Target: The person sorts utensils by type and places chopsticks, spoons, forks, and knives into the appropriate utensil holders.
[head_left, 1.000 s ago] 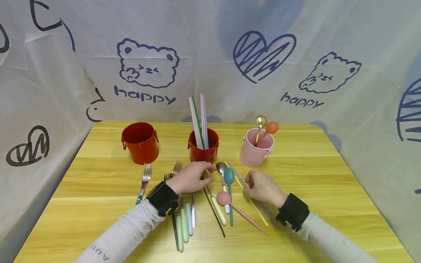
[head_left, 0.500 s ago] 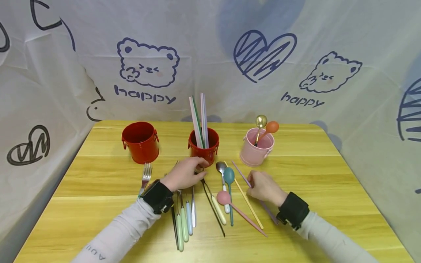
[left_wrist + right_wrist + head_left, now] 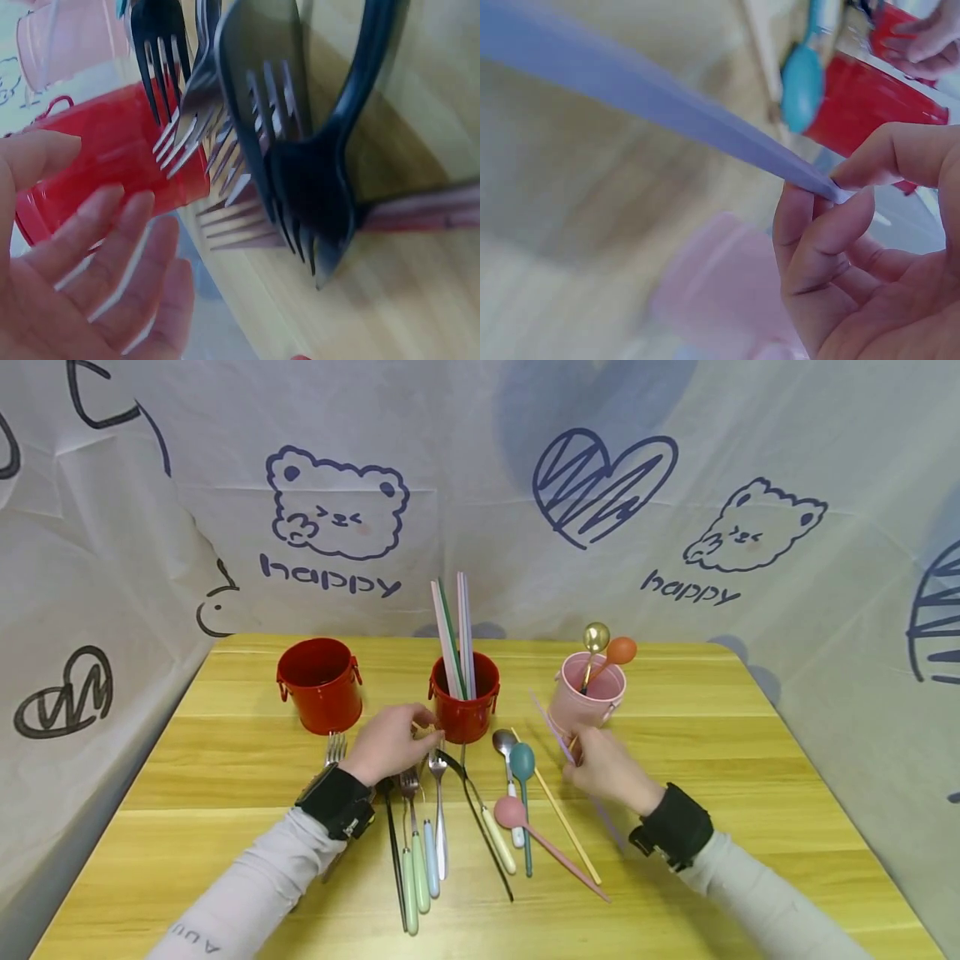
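Thumb and fingers of my right hand (image 3: 611, 768) pinch a purple chopstick (image 3: 667, 97), which slants in front of the pink bucket (image 3: 572, 717). My left hand (image 3: 393, 743) holds nothing; its fingers are spread and loosely bent in the left wrist view. It hovers over several forks, among them a silver fork (image 3: 440, 827) and a black fork (image 3: 157, 45). Right of these lie a steel spoon (image 3: 504, 742), a teal spoon (image 3: 522, 762), a pink spoon (image 3: 510, 811) and a yellow chopstick (image 3: 566, 827).
A red bucket (image 3: 330, 702) stands at the back left. The middle red bucket (image 3: 461, 720) holds several upright chopsticks (image 3: 452, 635). A gold spoon (image 3: 596, 637) and an orange spoon (image 3: 621, 650) lean in the pink bucket. A white printed cloth (image 3: 465, 460) hangs behind the table.
My left hand has shifted leftward, uncovering a silver fork and a black utensil's head. The right hand has moved slightly toward the pink bucket, raising the purple chopstick; the yellow one shifted slightly.
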The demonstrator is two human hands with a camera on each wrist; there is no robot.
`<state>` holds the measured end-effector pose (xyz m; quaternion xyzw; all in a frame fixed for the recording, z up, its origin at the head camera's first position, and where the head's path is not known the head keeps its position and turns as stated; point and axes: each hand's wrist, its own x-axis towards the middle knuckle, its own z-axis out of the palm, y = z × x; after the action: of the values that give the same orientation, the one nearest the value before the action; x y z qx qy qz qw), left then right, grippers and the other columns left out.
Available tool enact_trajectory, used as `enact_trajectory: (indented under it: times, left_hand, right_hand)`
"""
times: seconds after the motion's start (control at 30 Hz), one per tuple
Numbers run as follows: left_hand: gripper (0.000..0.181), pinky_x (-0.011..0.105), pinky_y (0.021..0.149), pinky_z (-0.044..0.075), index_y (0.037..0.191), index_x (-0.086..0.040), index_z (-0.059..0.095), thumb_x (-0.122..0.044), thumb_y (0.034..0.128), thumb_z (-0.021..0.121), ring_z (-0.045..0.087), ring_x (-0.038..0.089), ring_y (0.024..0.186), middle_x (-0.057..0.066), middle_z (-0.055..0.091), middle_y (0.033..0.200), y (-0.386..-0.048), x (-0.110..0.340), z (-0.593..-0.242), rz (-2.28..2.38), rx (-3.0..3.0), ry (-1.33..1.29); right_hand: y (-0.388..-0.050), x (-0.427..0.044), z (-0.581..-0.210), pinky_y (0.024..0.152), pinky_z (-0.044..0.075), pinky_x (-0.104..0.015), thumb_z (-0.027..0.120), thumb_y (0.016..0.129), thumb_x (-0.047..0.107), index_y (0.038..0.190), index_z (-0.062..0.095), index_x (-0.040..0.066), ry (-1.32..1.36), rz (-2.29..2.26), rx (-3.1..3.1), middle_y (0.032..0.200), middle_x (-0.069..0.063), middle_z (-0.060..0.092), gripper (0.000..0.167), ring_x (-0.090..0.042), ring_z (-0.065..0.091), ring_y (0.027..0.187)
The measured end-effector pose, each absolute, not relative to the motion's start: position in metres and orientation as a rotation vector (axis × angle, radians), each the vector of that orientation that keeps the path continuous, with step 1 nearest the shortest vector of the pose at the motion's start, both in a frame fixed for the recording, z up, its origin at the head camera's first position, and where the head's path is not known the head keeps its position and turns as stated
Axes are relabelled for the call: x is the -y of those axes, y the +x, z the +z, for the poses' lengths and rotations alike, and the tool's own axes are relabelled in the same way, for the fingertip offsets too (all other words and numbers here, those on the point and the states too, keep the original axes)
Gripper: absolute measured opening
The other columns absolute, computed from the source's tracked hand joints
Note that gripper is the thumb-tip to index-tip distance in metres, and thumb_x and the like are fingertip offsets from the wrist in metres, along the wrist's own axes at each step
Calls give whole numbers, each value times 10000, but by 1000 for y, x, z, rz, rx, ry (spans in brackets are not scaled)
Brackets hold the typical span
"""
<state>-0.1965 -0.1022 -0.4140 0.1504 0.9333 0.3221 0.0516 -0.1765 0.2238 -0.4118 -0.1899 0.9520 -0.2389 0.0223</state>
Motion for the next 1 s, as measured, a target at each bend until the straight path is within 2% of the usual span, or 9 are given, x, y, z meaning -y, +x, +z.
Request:
enact_trajectory:
  times: [0.1, 0.17, 0.3, 0.43, 0.63, 0.87, 1.0]
  left_hand:
    - [511, 390, 762, 593, 1281, -10, 617, -360, 922, 714, 672, 288, 918, 179, 702, 1169, -199, 105, -412, 977, -2870, 352]
    - [614, 402, 763, 591, 1340, 3, 554, -390, 903, 731, 661, 315, 942, 205, 675, 1207, -201, 106, -411, 992, -2891, 315]
    - [773, 504, 916, 577, 1450, -12, 425, -416, 877, 751, 620, 385, 1136, 229, 580, 1374, -207, 104, -410, 1081, -2924, 308]
    - [889, 567, 1089, 477, 1521, -29, 340, -429, 855, 773, 513, 400, 1334, 216, 472, 1504, -215, 97, -407, 1201, -2917, 328]
    - [979, 569, 1136, 436, 1529, -12, 319, -427, 804, 829, 471, 407, 1388, 218, 436, 1534, -226, 83, -401, 1331, -2871, 314]
    - [902, 527, 1109, 480, 1480, -72, 371, -328, 778, 877, 549, 351, 1312, 153, 532, 1440, -233, 71, -405, 1518, -2723, 348]
    - [890, 525, 1109, 479, 1476, -90, 380, -315, 776, 880, 554, 357, 1314, 132, 551, 1433, -236, 69, -408, 1552, -2684, 353]
  right_hand:
    - [-182, -219, -400, 581, 464, -243, 689, 740, -52, 935, 594, -2, -673, -773, -2978, 754, -76, 646, 223, -132, 581, 663]
    - [-185, -214, -391, 592, 477, -240, 682, 741, -62, 932, 595, -6, -709, -800, -2996, 758, -92, 648, 217, -144, 596, 673]
    - [-193, -201, -372, 597, 497, -243, 670, 765, -45, 946, 613, 4, -732, -831, -3052, 758, -88, 670, 196, -151, 633, 676]
    - [-201, -187, -354, 623, 554, -299, 641, 798, -19, 1005, 641, -7, -718, -875, -3103, 790, -105, 706, 207, -190, 682, 694]
    - [-210, -164, -329, 731, 610, -395, 602, 864, 1, 1096, 631, -20, -742, -1120, -3110, 898, -158, 708, 235, -259, 715, 800]
    - [-218, -143, -313, 707, 540, -179, 631, 929, 26, 1143, 612, -21, -769, -1515, -3117, 968, -165, 686, 220, -253, 672, 828]
    - [-224, -131, -311, 725, 535, -134, 633, 938, 10, 1158, 609, -44, -819, -1781, -3059, 969, -199, 682, 228, -272, 679, 836]
